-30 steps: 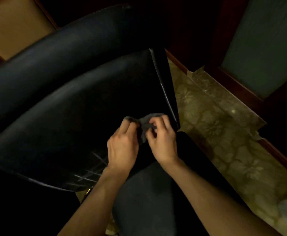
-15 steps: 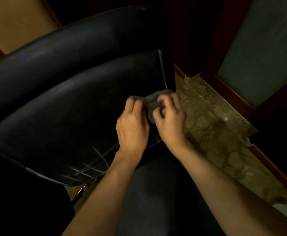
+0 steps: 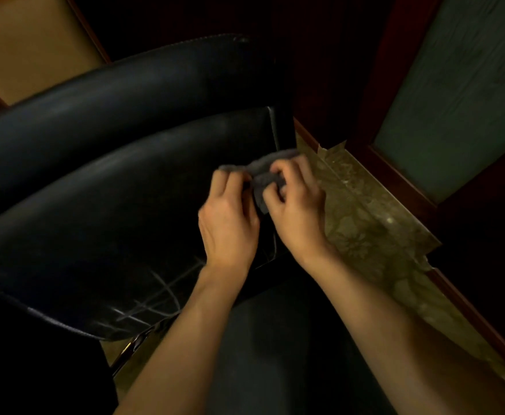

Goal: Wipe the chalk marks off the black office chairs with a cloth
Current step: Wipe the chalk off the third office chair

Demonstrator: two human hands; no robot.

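Head view: both hands were raised together over the black office chair (image 3: 101,211), working a small grey cloth (image 3: 264,172) between them. The left hand (image 3: 230,226) pinched the cloth's left end with curled fingers, and the right hand (image 3: 297,211) gripped the bunched right portion with fingers and thumb folded round it. The cloth was held clear of the leather, near the right edge of the chair panel and just above its stitched seam; whether any corner brushed the surface could not be told. It lay roughly crosswise, its long axis running left to right between the two hands and tilting slightly upward toward the right. The chalk marks (image 3: 152,301), a cluster of crossed pale lines, lay on the lower part of the chair panel beside the left forearm, well apart from the cloth and apparently untouched. In my judgement the step in hand was folding or gathering the cloth into a pad, with wiping on this patch not yet begun. The next move would call for bringing the cloth down and leftward onto the marks and rubbing with firm pressure. A patterned floor (image 3: 374,235) showed to the right of the chair.
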